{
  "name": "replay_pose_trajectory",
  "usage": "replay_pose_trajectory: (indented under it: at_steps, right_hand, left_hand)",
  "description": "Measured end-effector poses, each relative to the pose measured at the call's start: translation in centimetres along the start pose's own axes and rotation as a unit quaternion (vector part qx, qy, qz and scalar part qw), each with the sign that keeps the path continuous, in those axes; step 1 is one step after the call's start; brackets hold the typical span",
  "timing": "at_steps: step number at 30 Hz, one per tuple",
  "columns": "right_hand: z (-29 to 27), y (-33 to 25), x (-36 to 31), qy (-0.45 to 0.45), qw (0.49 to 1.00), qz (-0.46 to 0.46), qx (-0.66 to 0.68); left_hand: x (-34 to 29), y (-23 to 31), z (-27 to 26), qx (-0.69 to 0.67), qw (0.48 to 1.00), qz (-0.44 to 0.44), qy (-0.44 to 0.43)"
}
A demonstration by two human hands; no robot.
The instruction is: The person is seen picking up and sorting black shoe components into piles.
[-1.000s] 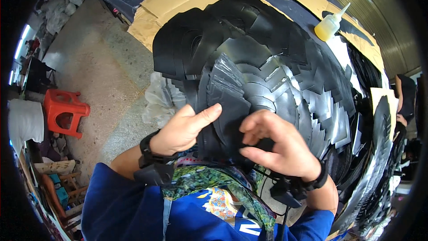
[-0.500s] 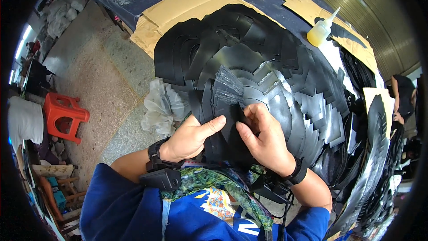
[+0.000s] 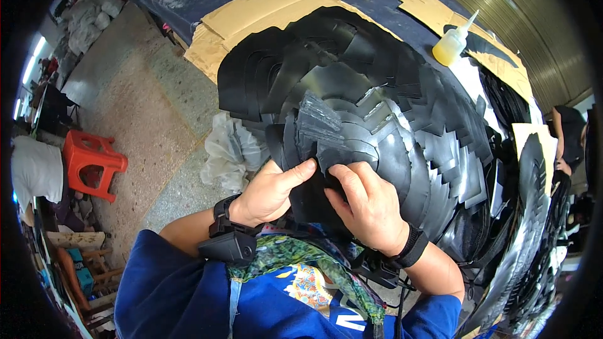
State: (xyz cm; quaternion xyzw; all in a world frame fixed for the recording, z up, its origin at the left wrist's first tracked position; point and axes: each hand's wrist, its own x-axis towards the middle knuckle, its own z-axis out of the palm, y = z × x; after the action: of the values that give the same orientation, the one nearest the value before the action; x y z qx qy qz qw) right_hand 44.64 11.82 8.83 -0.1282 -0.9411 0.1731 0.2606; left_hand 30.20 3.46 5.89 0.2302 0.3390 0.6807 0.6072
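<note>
Curved black pieces of leather-like sheet (image 3: 326,85) lie in overlapping fans across the table in front of me. At the near edge, my left hand (image 3: 269,193) grips a black piece (image 3: 308,204), thumb on top and the other fingers hidden beneath. My right hand (image 3: 367,204) is closed with its fingertips curled down on the same black material, close to the left thumb. Just beyond the thumbs is a fanned stack of black strips (image 3: 317,122) with rough greyish faces. Exactly what the right fingertips pinch is hidden.
A bottle of yellow liquid (image 3: 448,49) with a pointed nozzle stands at the far right. Cardboard (image 3: 251,16) lies under the pieces on the dark table (image 3: 182,0). Crumpled clear plastic (image 3: 229,150) and a red stool (image 3: 94,162) are to the left. Another person (image 3: 568,138) is at the right edge.
My right hand has moved slightly left and down, its fingers curling over the black material nearer the left thumb. The left hand has barely moved.
</note>
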Motion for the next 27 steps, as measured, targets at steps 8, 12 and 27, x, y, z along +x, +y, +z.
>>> replay_pose_trajectory:
  at_steps: [8, 12, 27]
  right_hand:
    - [-4.8, 2.0, -1.2, 0.099, 0.900, 0.279, 0.321]
    - [-9.1, 4.4, -2.6, 0.148, 0.859, 0.308, 0.382]
    - [-22.1, 19.7, 0.9, 0.307, 0.860, 0.182, -0.364]
  left_hand:
    - [-0.3, 1.3, -1.7, -0.012, 0.998, -0.023, 0.054]
    - [-0.9, 2.6, -2.4, -0.004, 0.999, 0.026, 0.033]
    - [-2.1, 4.2, -3.2, -0.004, 0.999, 0.053, -0.002]
